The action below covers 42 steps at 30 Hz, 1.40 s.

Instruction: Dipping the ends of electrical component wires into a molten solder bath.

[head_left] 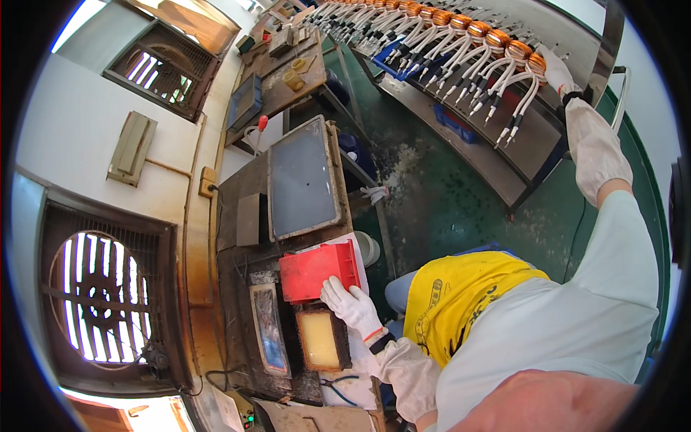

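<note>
My left hand point(351, 306), in a white glove, grips the near edge of a red plastic bin point(317, 272) on the dark workbench. Just below that hand is a square pan point(319, 340) with pale yellow contents; beside it lies a long narrow tray point(271, 330) with a shiny surface. My right hand point(558, 72), also gloved, reaches to the upper right and closes on the nearest copper coil point(536, 63) of a long row. White sleeved leads point(515, 108) hang from these coils. Its fingertips are partly hidden.
A grey panel in a frame point(304, 178) lies farther along the bench. Blue-handled pliers point(338, 389) are near its close end. A metal rack point(461, 155) carries the coils, with blue bins point(455, 124) beneath. A white bucket point(367, 248) stands beside the bench. Fans point(101, 302) line the wall.
</note>
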Motion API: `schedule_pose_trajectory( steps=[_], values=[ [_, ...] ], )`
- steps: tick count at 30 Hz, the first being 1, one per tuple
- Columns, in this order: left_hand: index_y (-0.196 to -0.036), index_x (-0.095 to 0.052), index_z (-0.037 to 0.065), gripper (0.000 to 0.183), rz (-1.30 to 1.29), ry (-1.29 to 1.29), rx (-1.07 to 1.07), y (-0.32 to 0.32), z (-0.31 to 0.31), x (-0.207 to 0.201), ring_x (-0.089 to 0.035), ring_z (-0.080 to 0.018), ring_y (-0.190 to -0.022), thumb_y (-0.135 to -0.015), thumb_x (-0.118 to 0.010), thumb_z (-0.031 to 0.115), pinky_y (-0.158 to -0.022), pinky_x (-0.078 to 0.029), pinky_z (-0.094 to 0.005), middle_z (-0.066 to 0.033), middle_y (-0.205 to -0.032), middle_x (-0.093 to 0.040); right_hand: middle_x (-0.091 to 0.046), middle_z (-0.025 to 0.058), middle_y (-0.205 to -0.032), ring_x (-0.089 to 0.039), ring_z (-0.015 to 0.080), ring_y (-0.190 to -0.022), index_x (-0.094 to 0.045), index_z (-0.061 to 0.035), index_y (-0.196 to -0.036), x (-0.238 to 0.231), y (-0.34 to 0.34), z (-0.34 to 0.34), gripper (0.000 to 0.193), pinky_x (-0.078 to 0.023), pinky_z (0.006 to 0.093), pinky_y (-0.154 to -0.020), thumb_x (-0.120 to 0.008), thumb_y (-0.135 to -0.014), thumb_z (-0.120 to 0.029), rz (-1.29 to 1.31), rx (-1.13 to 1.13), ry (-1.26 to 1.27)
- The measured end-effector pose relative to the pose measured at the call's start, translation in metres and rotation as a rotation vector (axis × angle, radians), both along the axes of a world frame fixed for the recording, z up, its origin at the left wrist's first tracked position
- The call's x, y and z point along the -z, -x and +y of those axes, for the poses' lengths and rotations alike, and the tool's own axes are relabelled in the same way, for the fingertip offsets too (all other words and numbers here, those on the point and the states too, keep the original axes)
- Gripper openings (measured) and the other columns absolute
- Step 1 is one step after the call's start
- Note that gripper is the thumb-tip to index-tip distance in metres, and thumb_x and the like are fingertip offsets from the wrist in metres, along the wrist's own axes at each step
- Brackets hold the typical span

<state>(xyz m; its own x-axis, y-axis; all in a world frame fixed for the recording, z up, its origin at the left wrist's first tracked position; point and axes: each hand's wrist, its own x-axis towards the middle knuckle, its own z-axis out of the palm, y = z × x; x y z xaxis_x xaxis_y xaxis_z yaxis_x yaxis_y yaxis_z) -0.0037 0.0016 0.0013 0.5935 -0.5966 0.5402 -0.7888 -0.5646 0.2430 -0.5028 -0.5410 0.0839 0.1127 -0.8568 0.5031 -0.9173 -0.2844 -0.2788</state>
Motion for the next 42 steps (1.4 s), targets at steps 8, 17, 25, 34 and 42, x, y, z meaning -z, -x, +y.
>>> schedule_pose_trajectory(
  steps=[8,17,25,34,42],
  values=[
    [-0.128,-0.052,-0.001,0.048,0.02,-0.017,-0.008,0.0,0.0,-0.001,-0.044,-0.0457,-0.124,-0.081,-0.057,0.007,-0.109,-0.033,-0.0529,-0.0239,-0.132,-0.051,-0.057,0.0231,-0.127,-0.054,0.0361,-0.12,-0.048,-0.0048,-0.133,0.002,0.003,-0.007,0.041,-0.041,0.0419,-0.102,-0.035,-0.097,-0.019,0.102,0.033,-0.009],
    [-0.127,-0.053,0.0,0.048,0.015,-0.014,-0.025,0.0,-0.002,0.001,-0.045,-0.0443,-0.124,-0.079,-0.058,0.006,-0.11,-0.033,-0.052,-0.024,-0.131,-0.052,-0.05,0.0198,-0.134,-0.045,0.0358,-0.127,-0.043,-0.0044,-0.136,0.01,-0.001,0.009,0.043,-0.036,0.0378,-0.108,-0.039,-0.093,-0.009,0.078,-0.03,-0.038],
    [-0.128,-0.052,0.0,0.049,-0.015,0.017,0.006,0.0,-0.001,0.002,-0.044,-0.0451,-0.125,-0.08,-0.058,0.006,-0.109,-0.033,-0.0527,-0.0238,-0.132,-0.052,-0.041,0.0184,-0.134,-0.045,0.0375,-0.121,-0.032,-0.012,-0.144,0.008,-0.014,0.03,0.059,-0.04,0.0407,-0.104,-0.04,-0.087,-0.002,0.443,0.154,-0.052],
    [-0.128,-0.051,-0.001,0.048,-0.006,0.012,-0.001,-0.001,-0.002,0.003,-0.042,-0.0454,-0.125,-0.081,-0.058,0.006,-0.11,-0.032,-0.0531,-0.024,-0.133,-0.05,-0.041,0.0196,-0.14,-0.038,0.0384,-0.131,-0.036,-0.0098,-0.143,0.015,-0.015,0.01,0.056,-0.035,0.0412,-0.109,-0.047,-0.087,-0.011,0.199,0.056,0.01],
    [-0.128,-0.051,-0.001,0.048,-0.004,0.01,0.006,0.001,-0.002,0.001,-0.042,-0.0452,-0.126,-0.08,-0.058,0.005,-0.11,-0.032,-0.0532,-0.0233,-0.133,-0.05,-0.04,0.0242,-0.14,-0.035,0.0419,-0.133,-0.04,-0.0072,-0.14,0.002,-0.047,0.028,0.086,-0.031,0.0464,-0.11,-0.068,-0.075,-0.056,0.08,0.229,-0.074]
  ],
)
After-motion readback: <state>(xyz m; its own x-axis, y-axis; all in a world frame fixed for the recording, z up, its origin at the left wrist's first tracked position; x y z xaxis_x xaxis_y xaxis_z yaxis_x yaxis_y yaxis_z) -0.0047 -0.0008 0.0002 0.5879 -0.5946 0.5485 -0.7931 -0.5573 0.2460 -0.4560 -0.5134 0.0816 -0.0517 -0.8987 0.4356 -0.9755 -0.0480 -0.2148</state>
